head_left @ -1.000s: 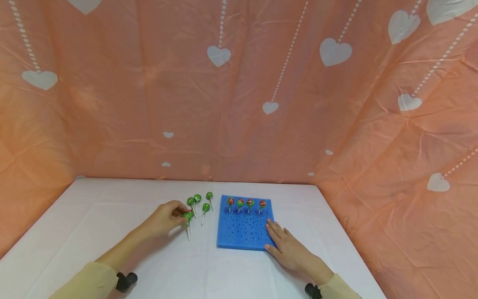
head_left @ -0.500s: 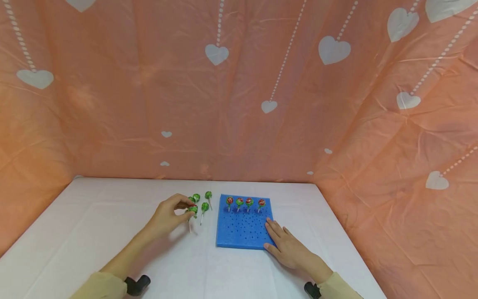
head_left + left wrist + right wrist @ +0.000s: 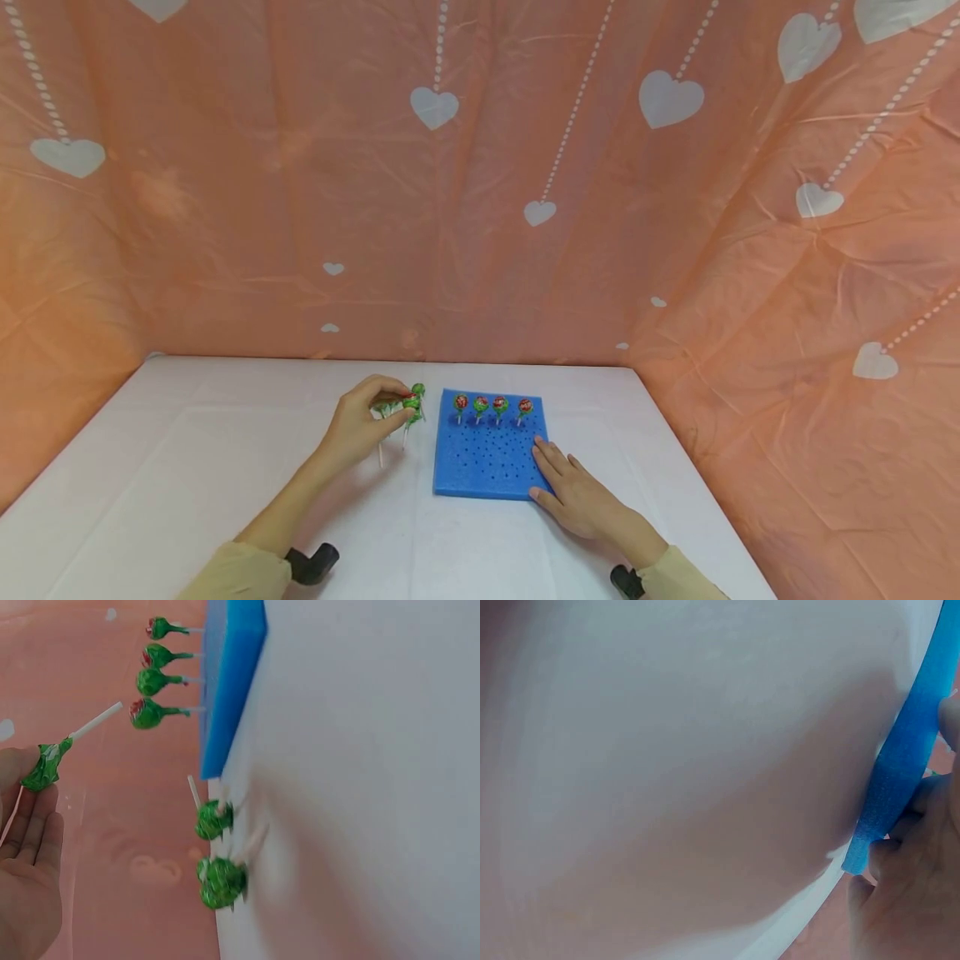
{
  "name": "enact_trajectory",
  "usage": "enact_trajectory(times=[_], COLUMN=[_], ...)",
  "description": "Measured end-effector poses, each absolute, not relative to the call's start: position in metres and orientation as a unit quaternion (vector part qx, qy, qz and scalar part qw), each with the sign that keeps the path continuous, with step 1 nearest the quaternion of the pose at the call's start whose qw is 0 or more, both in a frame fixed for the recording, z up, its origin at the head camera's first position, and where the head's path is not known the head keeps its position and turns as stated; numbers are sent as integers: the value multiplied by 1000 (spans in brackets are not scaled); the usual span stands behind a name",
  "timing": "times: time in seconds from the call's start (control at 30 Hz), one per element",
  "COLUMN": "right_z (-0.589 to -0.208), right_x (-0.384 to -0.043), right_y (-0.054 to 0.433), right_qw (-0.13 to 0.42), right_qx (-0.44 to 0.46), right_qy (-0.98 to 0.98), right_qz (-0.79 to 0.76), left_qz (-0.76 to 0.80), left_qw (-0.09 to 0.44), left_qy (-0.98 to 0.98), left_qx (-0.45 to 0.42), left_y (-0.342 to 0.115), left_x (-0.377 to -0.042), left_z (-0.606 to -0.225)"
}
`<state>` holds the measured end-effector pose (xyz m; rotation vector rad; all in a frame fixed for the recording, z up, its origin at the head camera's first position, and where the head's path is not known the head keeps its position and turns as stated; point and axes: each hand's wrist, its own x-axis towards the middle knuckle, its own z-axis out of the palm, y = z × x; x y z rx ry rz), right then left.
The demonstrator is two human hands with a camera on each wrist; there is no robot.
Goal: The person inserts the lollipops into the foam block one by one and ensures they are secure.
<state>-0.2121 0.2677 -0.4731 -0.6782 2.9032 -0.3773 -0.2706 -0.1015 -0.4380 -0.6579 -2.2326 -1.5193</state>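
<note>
My left hand (image 3: 363, 421) pinches the wrapped head of a green and red lollipop (image 3: 46, 766) between thumb and fingers. Its white stick points away from the palm in the left wrist view. Behind and below that hand lie loose green lollipops (image 3: 223, 883), partly hidden by it in the head view. A blue foam board (image 3: 487, 475) dotted with small holes is to the right. Several lollipops (image 3: 500, 404) stand in a row along its far side, sticks down in the holes. My right hand (image 3: 581, 500) rests with fingers extended on the board's right edge, thumb by the near corner.
A white cloth-covered table (image 3: 187, 467) carries everything. Behind it and along the sides hangs an orange curtain (image 3: 480, 275) with white hearts. Black wrist devices (image 3: 313, 564) are strapped at both sleeves.
My left hand has lifted a lollipop off the group and carried it rightward and slightly away, over the other loose lollipops. The right hand and the board have stayed in place.
</note>
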Motion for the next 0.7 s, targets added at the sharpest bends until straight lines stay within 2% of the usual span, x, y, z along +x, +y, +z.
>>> enact_trajectory(times=[0.7], right_z=[-474], right_x=[-213], right_y=[268], right_qw=[70], right_qx=[-226], right_qy=[964], right_qz=[-123], left_qz=[-549], left_qw=[181], left_qy=[-778], left_qx=[-247], left_y=[-49], left_x=[-283], left_z=[-447])
